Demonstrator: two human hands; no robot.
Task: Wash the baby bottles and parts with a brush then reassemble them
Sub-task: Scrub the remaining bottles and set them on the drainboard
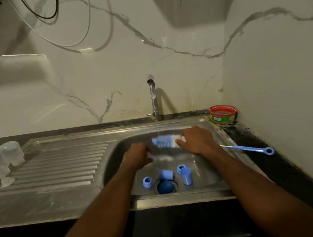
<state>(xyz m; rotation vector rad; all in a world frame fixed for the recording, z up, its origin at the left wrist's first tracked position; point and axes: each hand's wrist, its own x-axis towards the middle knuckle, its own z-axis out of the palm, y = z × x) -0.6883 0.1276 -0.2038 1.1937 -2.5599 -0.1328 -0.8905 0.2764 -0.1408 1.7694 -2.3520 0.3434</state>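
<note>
Brush (166, 141) between grips — under tap (152, 97)

Dim, yellowish light throughout. Motion blur smears the hands at the sink (214, 178). Wide-angle distortion bends the frame's edges.

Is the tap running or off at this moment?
Running: a thin stream falls from the tap spout into the sink, beside the hands.

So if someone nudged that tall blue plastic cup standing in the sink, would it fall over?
Probably. The tall blue plastic cup stands upright and narrow on the wet steel sink floor, so it looks tippy. It seems a light, hollow thing, and being round it would likely roll toward the drain.
</note>
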